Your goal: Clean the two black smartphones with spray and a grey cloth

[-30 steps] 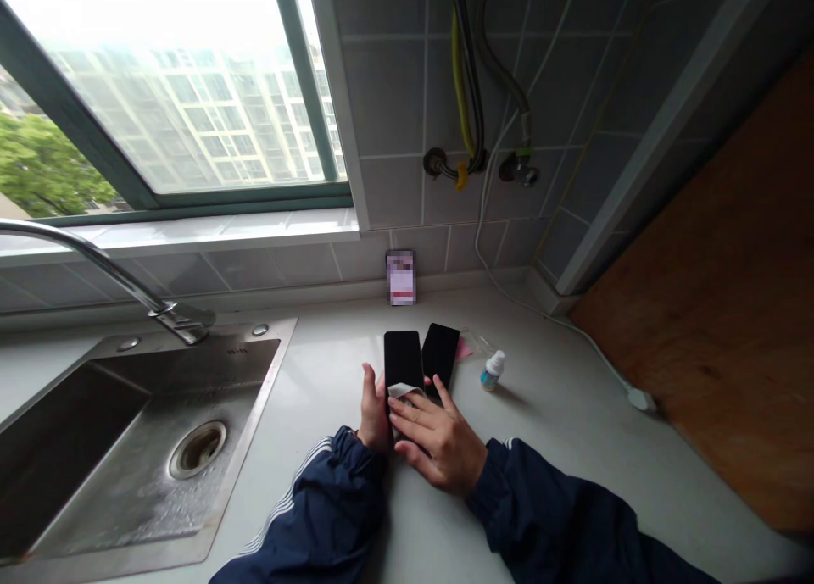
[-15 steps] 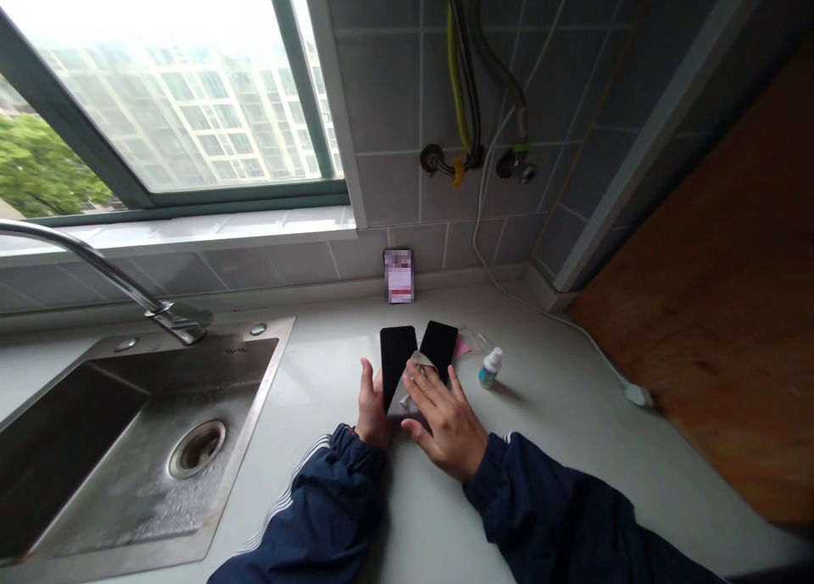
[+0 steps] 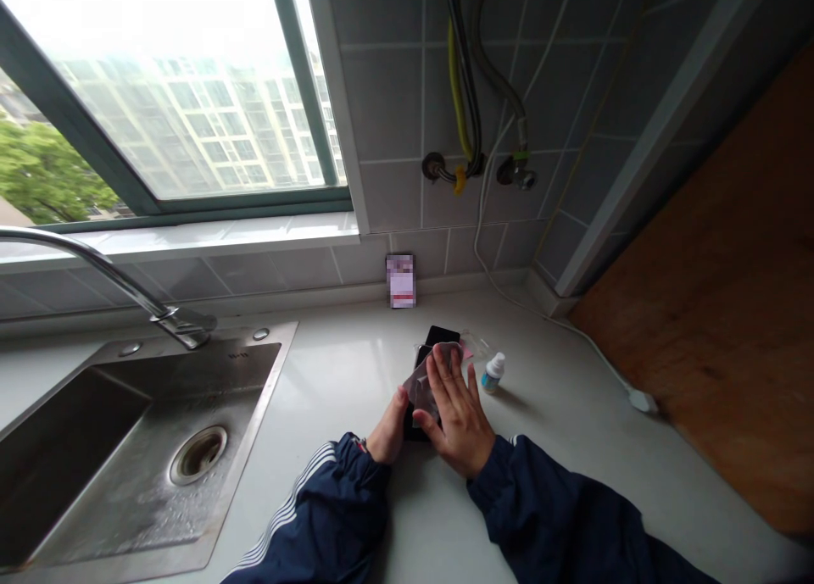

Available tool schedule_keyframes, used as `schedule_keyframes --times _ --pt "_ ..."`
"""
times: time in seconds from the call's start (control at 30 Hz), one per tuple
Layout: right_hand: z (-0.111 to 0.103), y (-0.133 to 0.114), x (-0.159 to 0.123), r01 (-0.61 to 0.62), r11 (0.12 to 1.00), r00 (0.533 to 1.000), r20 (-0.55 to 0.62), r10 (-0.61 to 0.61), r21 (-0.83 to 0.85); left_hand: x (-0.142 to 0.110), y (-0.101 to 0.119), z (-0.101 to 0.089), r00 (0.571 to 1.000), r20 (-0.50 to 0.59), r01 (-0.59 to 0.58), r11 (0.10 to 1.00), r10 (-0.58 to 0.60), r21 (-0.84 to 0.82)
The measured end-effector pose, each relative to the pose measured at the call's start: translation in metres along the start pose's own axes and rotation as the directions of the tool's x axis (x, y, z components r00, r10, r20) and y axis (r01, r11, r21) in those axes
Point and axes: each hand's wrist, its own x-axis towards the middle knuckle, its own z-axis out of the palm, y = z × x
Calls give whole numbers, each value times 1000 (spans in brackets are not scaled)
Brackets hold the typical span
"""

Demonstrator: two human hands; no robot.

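Note:
My left hand point(image 3: 387, 430) grips the left edge of a dark smartphone point(image 3: 416, 427), its thumb pointing up along the side. Flat and stretched out, the fingers of my right hand point(image 3: 459, 414) press a thin greyish cloth point(image 3: 420, 387) onto this phone's face. Cloth and hand cover most of the phone. Partly hidden behind them, a second black slab like a phone point(image 3: 443, 335) lies on the counter. To the right of my right hand stands a small white-capped bottle point(image 3: 493, 372) with a blue label. A pink piece point(image 3: 468, 347) with clear plastic lies by the second slab.
On the left, a steel sink point(image 3: 289, 347) with a curved faucet point(image 3: 114, 275) is set into the white counter point(image 3: 331, 372). A small upright device point(image 3: 401, 280) with a blurred screen leans at the wall. A white cable point(image 3: 527, 306) runs along the right to a plug point(image 3: 641, 401).
The gripped phone has turned and shifted right, now overlapping the second slab. My right hand and the cloth have moved up and right across it. My left hand has followed to the right.

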Motion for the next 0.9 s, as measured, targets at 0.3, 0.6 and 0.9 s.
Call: schedule_keyframes --times 0.3,0.6,0.9 --pt "-1 -2 0 104 994 995 6 -104 16 -4 5 1 994 82 -96 967 78 237" --pt "-3 -4 -1 187 982 977 96 -190 39 0 1 0 997 48 -58 991 52 118" --pt "-2 2 1 54 999 998 10 -54 6 1 -2 1 997 52 -56 992 50 115"
